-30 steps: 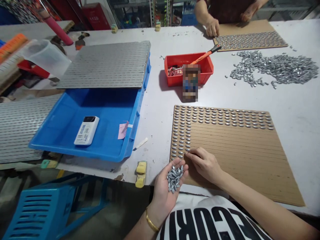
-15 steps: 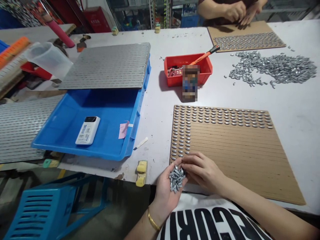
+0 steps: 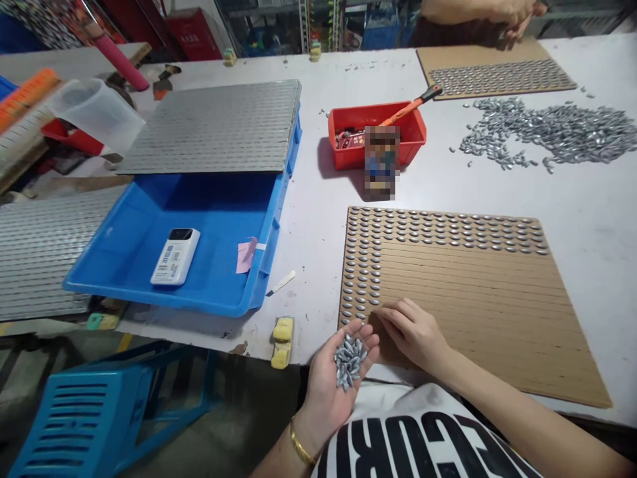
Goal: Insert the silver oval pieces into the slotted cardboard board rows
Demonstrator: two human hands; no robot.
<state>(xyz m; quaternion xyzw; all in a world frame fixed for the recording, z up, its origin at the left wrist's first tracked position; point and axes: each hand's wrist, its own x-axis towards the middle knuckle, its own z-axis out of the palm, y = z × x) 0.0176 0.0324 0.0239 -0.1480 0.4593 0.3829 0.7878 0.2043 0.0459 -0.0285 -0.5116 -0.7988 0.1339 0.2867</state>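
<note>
My left hand (image 3: 332, 378) is palm up at the table's front edge, cupped under a small heap of grey metal pieces (image 3: 349, 360). My right hand (image 3: 411, 332) has its fingers pinched together over the lower left part of a brown grooved board (image 3: 472, 312); what the fingertips hold is hidden. Rows of the metal pieces lie along the board's top, and three columns run down its left side, ending near my right fingertips.
A red bin (image 3: 418, 139) with an orange-handled tool stands behind the board. Loose metal pieces (image 3: 572, 133) are heaped at back right, near another person's hands (image 3: 517, 16) and board (image 3: 502, 78). At left, a blue tray (image 3: 213, 292) holds a white device (image 3: 176, 257).
My right hand has moved right, away from my left palm, onto the board. My left fingers have opened out. The other person's hands have shifted right.
</note>
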